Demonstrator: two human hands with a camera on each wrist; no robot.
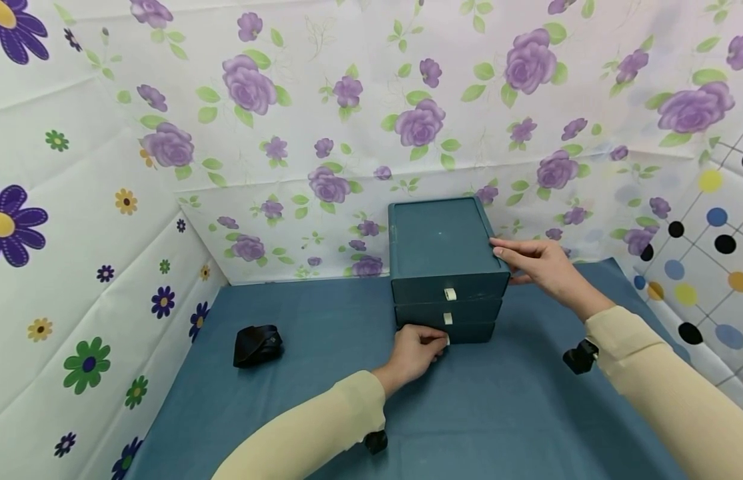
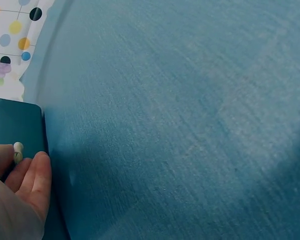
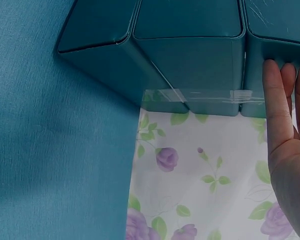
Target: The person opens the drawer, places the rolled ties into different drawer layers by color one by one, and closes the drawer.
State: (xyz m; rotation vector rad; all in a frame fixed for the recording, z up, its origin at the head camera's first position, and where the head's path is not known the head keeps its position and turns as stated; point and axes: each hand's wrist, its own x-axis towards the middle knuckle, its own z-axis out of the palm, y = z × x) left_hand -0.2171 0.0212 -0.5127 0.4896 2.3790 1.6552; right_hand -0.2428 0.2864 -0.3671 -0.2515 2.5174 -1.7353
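A dark teal three-drawer box (image 1: 440, 240) stands against the back cloth, its drawers stacked and closed. Each drawer front has a small pale pull tab (image 1: 449, 293). My left hand (image 1: 415, 353) is at the bottom drawer (image 1: 473, 332), thumb and fingers pinching its pull tab (image 2: 18, 152). On the box's right side, my right hand (image 1: 542, 267) steadies the top edge. In the right wrist view its straight fingers (image 3: 278, 110) lie against the side of the top drawer section (image 3: 277, 47).
A black, shiny folded object (image 1: 257, 345) lies on the blue tablecloth (image 1: 323, 313) at the left. Flower-printed cloth (image 1: 323, 133) hangs behind, with a dotted cloth (image 1: 707, 267) at the right. Black wrist devices (image 1: 581, 357) hang below both sleeves.
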